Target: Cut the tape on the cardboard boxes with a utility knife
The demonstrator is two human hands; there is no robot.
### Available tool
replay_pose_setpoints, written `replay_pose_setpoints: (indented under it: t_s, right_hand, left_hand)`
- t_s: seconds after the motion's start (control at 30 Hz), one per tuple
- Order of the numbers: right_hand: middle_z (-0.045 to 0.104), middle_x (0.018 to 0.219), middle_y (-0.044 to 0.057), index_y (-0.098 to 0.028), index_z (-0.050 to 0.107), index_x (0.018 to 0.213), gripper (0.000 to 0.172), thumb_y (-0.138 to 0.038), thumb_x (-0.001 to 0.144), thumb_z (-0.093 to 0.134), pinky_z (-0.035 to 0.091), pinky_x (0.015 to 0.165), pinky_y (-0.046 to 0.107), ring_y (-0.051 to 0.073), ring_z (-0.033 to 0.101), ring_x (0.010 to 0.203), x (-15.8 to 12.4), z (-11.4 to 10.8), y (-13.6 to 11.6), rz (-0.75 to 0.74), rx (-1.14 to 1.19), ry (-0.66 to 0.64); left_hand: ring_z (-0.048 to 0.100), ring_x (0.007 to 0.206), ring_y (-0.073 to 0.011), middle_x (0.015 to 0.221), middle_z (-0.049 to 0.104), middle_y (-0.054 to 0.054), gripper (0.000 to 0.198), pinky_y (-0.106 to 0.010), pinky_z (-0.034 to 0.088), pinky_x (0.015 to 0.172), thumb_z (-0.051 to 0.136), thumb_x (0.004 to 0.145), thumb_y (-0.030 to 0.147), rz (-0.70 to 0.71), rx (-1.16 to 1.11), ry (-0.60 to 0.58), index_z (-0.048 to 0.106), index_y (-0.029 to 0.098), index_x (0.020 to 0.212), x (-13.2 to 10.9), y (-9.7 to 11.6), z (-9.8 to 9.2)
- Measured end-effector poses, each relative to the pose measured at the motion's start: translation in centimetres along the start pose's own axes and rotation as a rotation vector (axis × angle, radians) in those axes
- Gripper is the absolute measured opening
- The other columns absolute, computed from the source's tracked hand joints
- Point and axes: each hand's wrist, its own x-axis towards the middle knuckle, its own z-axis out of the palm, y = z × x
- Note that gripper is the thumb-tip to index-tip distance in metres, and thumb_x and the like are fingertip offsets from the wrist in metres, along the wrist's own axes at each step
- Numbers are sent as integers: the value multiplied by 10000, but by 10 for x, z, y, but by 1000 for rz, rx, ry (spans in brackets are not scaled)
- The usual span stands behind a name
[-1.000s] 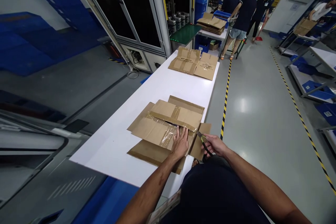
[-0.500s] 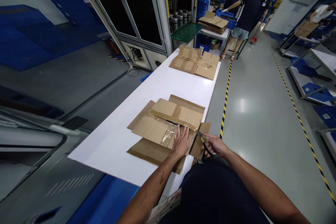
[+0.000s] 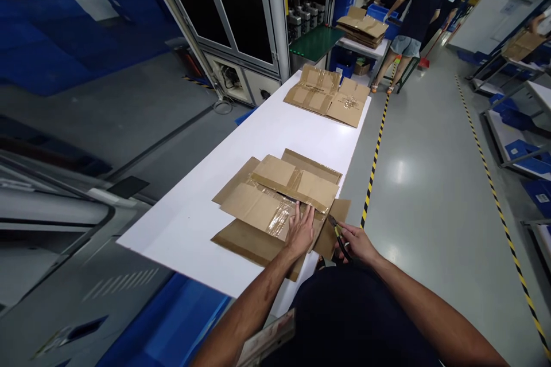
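A cardboard box lies with its flaps spread on the white table, and clear tape runs across its panels. My left hand rests on the cardboard near the gap between two flaps, fingers stretched out and pressing down. In my right hand is a pair of cutting pliers with black and yellow handles. Their jaws point at the right edge of the box, close to the tape; whether they touch it I cannot tell.
Another flattened cardboard box lies at the table's far end. Beyond it stand a green-topped bench and a cardboard stack, with co-workers nearby. A machine cabinet borders the left; yellow-black floor tape runs along the right.
The whole view has shifted slightly, so the table and box appear a little further right. My left hand stays on the cardboard, and the pliers remain in my right hand by the box's edge.
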Motion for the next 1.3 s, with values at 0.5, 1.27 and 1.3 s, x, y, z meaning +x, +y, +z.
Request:
replay_pose_setpoints:
  t_s: [0.5,1.27,1.3]
  right_hand:
    - [654,789,16,-188,303,1467,506,-414,1021,382,520,457,236,115,619,523,-1,-7,-17,22,15,-77]
    - [641,1031,70,-148,500,1288,416,-438,991,468,577,685,305,137,643,787,30,-4,-49,-80,-240,-102]
    - [643,1006,63,-149,496,1291,422,-447,995,454,572,653,285,126,638,749,28,-2,-46,-83,-219,-100]
  left_hand:
    - [-65,1492,-371,1600,266,-121,703,-566,300,1096,399,831,91,10,9,11,247,97,1517,1,-1,2]
    - [296,1434,-329,1595,250,-142,622,-586,321,1118,530,927,190,-57,-55,80,285,200,1498,11,-12,5]
    - [313,1426,-326,1591,259,-144,619,-583,323,1118,532,930,204,-57,-61,82,287,201,1498,11,-12,4]
